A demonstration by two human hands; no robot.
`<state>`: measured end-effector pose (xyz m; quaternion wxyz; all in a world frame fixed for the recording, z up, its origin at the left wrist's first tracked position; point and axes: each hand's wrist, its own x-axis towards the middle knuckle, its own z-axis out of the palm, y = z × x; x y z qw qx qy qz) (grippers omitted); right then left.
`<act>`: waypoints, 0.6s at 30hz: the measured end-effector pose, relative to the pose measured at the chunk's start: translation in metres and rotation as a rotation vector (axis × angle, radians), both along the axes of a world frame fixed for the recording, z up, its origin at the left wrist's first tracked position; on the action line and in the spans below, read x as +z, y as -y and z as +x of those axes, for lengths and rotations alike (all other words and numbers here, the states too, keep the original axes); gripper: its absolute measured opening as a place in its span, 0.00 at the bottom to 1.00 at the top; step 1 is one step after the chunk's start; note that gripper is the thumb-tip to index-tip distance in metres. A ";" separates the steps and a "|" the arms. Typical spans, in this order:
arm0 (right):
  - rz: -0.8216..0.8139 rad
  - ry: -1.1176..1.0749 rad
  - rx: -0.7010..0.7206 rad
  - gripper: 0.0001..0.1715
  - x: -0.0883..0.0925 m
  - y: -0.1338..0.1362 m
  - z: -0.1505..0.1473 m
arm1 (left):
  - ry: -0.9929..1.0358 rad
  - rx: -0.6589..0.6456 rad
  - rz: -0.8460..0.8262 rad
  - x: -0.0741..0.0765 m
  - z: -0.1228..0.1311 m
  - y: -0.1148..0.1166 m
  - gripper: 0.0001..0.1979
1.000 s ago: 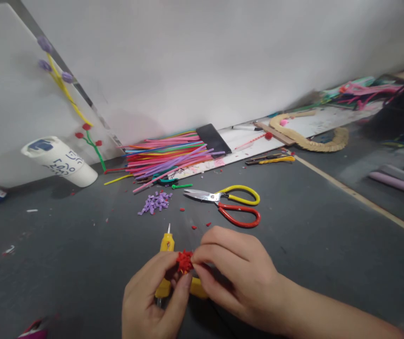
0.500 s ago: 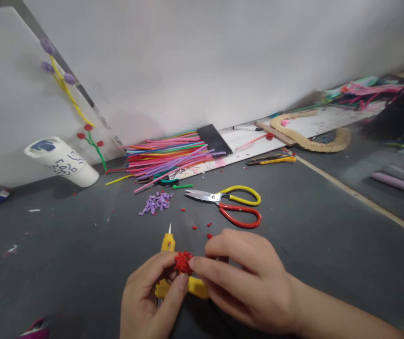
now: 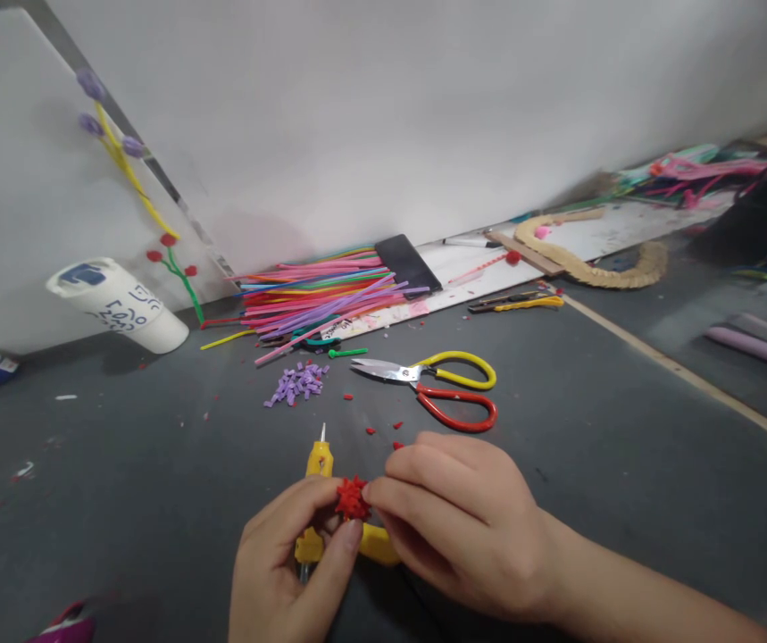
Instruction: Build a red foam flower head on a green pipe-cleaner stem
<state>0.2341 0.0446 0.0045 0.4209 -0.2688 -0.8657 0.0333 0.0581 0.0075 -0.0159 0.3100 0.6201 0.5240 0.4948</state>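
Grey table (image 3: 155, 500), back edge: white cup (image 3: 120, 302) bearing unreadable writing. Left hand (image 3: 282, 563) pinching spiky red ball (image 3: 353, 498), bunched right hand (image 3: 467, 522) touching it.

A red ball (image 3: 353, 498) (bristling with spikes) sits pinched in the left hand (image 3: 289, 558).

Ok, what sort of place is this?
Probably a craft workbench, judging by the metal-bladed scissors with one yellow and one red handle, the heap of small purple pieces and the bundle of long, thin multicoloured sticks.
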 end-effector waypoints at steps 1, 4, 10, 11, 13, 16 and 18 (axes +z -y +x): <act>-0.005 0.003 0.006 0.18 -0.001 0.000 0.000 | -0.003 -0.009 -0.014 0.000 0.000 0.000 0.05; -0.037 0.008 0.009 0.16 -0.004 0.000 0.000 | -0.010 -0.029 -0.025 0.001 0.000 -0.001 0.06; -0.172 -0.064 0.054 0.12 -0.002 0.000 -0.001 | -0.042 -0.022 -0.028 0.002 0.001 -0.001 0.06; -0.198 -0.081 0.060 0.11 -0.001 0.000 -0.001 | -0.040 -0.026 -0.031 0.002 0.001 -0.001 0.06; -0.226 -0.111 0.070 0.09 0.000 0.000 -0.001 | -0.031 -0.034 -0.030 0.002 0.001 -0.001 0.06; -0.244 -0.137 0.073 0.09 -0.001 0.000 0.000 | -0.024 -0.049 -0.031 0.003 0.001 -0.001 0.06; -0.242 -0.132 0.072 0.09 -0.002 0.000 0.000 | -0.027 -0.050 -0.036 0.004 0.001 -0.001 0.05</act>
